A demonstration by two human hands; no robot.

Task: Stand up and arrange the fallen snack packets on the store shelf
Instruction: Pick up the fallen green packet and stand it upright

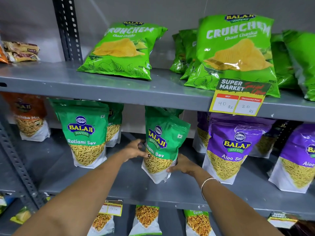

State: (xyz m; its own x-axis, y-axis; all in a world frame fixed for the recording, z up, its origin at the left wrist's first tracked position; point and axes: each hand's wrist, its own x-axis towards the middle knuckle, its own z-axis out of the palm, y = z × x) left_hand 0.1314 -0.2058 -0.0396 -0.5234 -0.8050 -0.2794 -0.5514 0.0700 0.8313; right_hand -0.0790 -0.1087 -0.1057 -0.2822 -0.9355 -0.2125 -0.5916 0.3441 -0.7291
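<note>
A green Ratlami Sev packet (pixel 162 147) stands slightly tilted on the middle shelf (pixel 119 184), held from both sides. My left hand (pixel 134 149) grips its left edge and my right hand (pixel 183 165) clasps its lower right corner. Another Ratlami Sev packet (pixel 85 133) stands upright to the left, with one more behind it. Purple Aloo Sev packets (pixel 233 147) stand to the right. On the upper shelf a green Crunchem chips bag (pixel 122 50) lies fallen on its back; a second Crunchem bag (pixel 237 51) leans back against others.
An orange mix packet (pixel 29 116) stands at the far left of the middle shelf. A price tag (pixel 238 99) hangs on the upper shelf's edge. More snack packets (pixel 146 218) stand on the bottom shelf. A perforated steel upright (pixel 68 28) rises at left.
</note>
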